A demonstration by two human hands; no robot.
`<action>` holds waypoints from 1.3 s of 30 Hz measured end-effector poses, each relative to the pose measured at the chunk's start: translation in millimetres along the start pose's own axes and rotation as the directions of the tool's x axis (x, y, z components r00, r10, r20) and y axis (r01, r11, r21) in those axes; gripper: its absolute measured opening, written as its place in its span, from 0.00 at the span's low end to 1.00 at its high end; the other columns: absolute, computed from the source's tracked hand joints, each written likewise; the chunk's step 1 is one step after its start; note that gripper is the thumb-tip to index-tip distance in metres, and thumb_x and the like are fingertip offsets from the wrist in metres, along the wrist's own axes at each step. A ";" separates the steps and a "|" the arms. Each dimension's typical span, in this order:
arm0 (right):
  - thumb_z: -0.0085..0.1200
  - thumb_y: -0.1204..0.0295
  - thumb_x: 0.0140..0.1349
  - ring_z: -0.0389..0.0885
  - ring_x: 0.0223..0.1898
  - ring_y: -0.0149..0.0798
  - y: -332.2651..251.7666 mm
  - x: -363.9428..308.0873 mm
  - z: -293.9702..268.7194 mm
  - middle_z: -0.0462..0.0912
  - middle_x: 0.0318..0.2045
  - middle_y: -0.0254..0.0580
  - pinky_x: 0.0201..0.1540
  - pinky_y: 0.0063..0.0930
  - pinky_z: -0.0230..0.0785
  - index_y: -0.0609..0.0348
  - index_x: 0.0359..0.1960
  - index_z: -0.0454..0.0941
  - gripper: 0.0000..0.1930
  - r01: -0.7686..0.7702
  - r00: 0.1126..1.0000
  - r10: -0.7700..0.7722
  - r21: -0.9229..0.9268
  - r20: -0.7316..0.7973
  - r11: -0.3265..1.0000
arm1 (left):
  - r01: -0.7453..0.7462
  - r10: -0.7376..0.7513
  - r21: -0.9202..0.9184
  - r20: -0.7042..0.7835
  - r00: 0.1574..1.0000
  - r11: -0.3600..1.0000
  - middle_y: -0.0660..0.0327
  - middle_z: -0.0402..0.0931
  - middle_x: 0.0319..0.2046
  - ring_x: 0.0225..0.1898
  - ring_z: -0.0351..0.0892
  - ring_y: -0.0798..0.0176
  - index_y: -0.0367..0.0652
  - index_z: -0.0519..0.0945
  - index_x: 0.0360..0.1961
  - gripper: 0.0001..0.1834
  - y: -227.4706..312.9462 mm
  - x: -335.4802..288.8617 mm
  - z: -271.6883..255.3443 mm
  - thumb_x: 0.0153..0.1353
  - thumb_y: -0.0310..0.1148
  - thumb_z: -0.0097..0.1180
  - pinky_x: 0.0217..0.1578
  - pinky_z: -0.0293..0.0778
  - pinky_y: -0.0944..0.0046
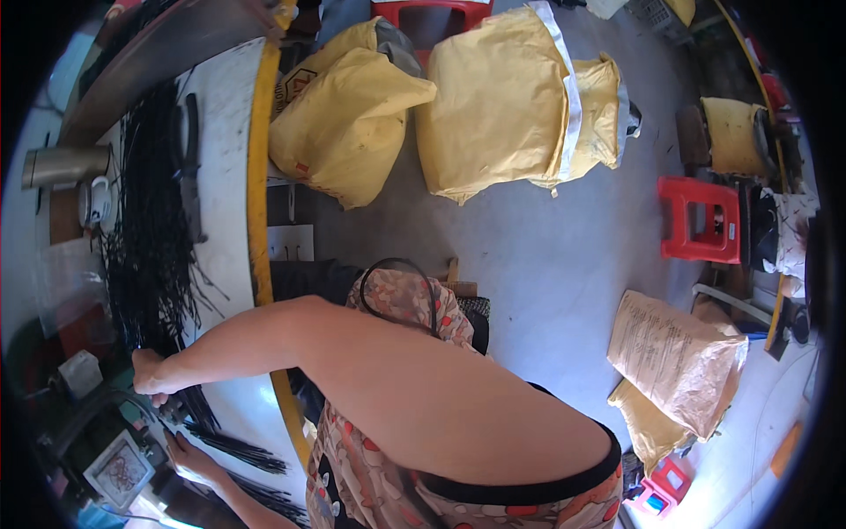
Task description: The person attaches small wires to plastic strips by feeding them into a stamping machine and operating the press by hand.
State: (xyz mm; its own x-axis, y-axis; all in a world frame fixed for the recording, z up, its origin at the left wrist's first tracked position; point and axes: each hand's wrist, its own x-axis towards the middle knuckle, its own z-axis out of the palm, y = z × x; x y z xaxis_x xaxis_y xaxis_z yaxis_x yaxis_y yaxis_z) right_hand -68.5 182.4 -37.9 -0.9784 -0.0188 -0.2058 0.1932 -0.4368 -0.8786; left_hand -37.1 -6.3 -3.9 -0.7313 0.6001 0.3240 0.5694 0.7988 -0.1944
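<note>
My right arm reaches across to the workbench (227, 132) on the left. There my right hand (152, 375) is closed with its fingers curled, and what it grips is hidden. Just below it, my left hand (191, 460) has its fingers drawn together beside a small dark machine part (172, 411); anything in them is too small to make out. A large heap of thin black cables (154, 220) lies along the bench above my hands. Close to my left hand lies a smaller bundle of black cables (238, 450).
A white tray (99, 480) with small bits stands by the machine. A metal cup (66, 166) and a black long-handled tool (190, 189) lie farther up the bench. Filled yellow sacks (498, 106), a brown paper sack (670, 357) and a red stool (699, 220) are on the floor.
</note>
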 end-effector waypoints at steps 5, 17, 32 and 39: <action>0.43 0.78 0.53 0.81 0.24 0.40 -13.5 -8.2 -17.7 0.80 0.28 0.47 0.22 0.23 0.75 0.76 0.32 0.72 0.10 0.019 0.982 0.012 -0.162 0.186 0.987 | 0.027 -0.027 0.013 0.047 0.999 1.000 0.45 0.73 0.40 0.40 0.74 0.47 0.29 0.73 0.41 0.15 13.9 5.1 -7.7 0.53 0.27 0.48 0.40 0.67 0.59; 0.53 0.81 0.39 0.79 0.19 0.32 -21.6 -4.3 -20.3 0.80 0.19 0.41 0.21 0.23 0.72 0.65 0.16 0.77 0.01 0.151 0.948 0.010 -0.478 0.318 0.865 | -0.065 0.061 0.052 0.083 0.995 0.997 0.43 0.73 0.39 0.39 0.74 0.47 0.28 0.72 0.42 0.17 15.3 13.4 -17.4 0.49 0.24 0.49 0.41 0.68 0.60; 0.54 0.82 0.37 0.79 0.19 0.33 -20.6 -34.5 -26.6 0.80 0.18 0.42 0.20 0.23 0.72 0.67 0.17 0.77 0.02 0.134 0.974 -0.029 -0.468 0.223 0.874 | 0.029 -0.036 0.078 0.083 0.996 0.997 0.44 0.73 0.39 0.38 0.74 0.47 0.28 0.73 0.41 0.17 20.4 8.7 -16.8 0.50 0.26 0.49 0.40 0.68 0.60; 0.51 0.81 0.42 0.79 0.17 0.35 -23.8 -46.2 -26.0 0.79 0.18 0.46 0.18 0.25 0.73 0.71 0.19 0.76 0.03 0.164 0.976 -0.083 -0.435 0.199 0.885 | 0.012 -0.014 0.054 0.038 0.999 0.998 0.39 0.72 0.38 0.38 0.73 0.44 0.26 0.72 0.42 0.18 16.1 7.7 -14.9 0.49 0.25 0.48 0.40 0.67 0.57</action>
State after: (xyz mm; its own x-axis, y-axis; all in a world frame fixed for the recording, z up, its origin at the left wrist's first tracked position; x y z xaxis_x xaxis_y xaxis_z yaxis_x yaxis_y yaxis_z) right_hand -26.0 217.0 -18.8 -0.9860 -0.1614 -0.0421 0.0424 0.0018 -0.9991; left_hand -28.0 10.6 9.3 -0.7527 0.5902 0.2917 0.5396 0.8069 -0.2404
